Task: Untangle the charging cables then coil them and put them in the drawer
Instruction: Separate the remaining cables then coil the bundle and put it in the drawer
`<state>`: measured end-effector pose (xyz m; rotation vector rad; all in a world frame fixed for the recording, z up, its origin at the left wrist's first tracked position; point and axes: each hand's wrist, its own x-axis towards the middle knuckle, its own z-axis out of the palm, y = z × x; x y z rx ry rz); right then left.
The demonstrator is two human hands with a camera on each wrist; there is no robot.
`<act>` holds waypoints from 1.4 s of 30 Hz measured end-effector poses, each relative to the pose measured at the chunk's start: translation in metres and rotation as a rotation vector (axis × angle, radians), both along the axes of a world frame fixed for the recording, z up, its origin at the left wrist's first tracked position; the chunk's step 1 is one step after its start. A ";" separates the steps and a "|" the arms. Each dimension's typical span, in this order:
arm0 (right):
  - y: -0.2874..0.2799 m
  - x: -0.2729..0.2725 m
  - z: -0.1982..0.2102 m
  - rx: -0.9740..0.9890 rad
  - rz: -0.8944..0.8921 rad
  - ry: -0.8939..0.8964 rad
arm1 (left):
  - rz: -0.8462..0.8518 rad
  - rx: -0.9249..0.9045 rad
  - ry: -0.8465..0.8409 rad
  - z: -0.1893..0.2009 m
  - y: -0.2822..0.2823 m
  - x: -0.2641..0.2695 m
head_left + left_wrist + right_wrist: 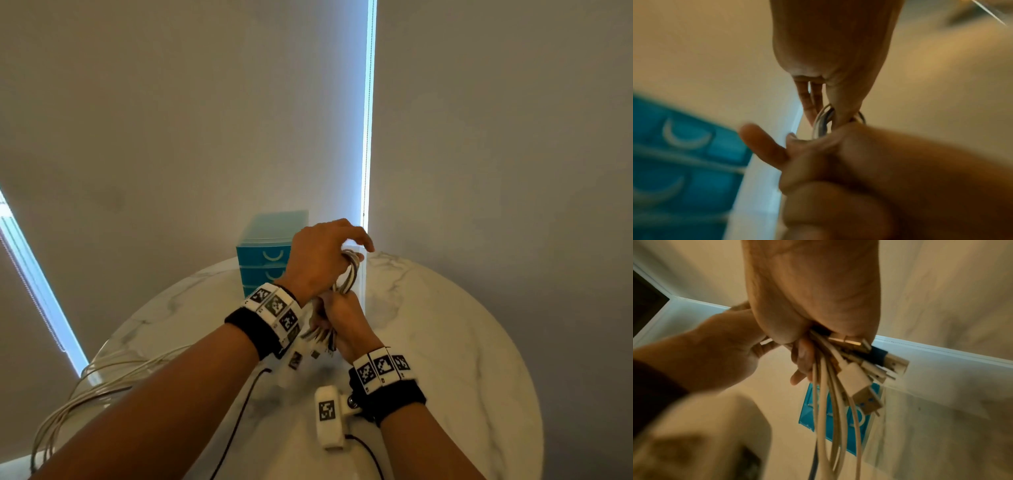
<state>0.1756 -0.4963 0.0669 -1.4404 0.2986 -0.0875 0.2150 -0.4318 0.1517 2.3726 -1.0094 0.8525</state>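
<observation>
Both hands hold one bundle of white charging cables point(348, 274) above the round marble table point(445, 342), in front of the blue drawer unit point(262, 262). My left hand point(346, 253) is the upper one, its fingers and thumb curled over the top loops of the cables point(823, 121). My right hand point(339, 315) grips the bundle lower down in a fist. Several plug ends point(863, 379) stick out below the right hand point(803, 353), and cable strands hang past it. The drawers all look closed.
More white cable point(85, 387) lies looped across the table's left side and over its edge. A thin black lead point(239, 411) runs from the wrist cameras along the near table. Window blinds stand behind the drawer unit point(684, 162).
</observation>
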 end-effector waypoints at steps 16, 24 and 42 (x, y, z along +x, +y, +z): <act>0.000 -0.008 0.001 0.260 0.068 -0.017 | 0.085 0.582 -0.252 0.012 -0.013 0.000; -0.004 -0.003 -0.002 0.139 0.007 -0.069 | 0.013 0.388 -0.051 0.009 -0.004 0.006; -0.028 0.004 -0.006 0.564 -0.101 -0.147 | -0.015 0.476 0.923 -0.047 0.085 0.000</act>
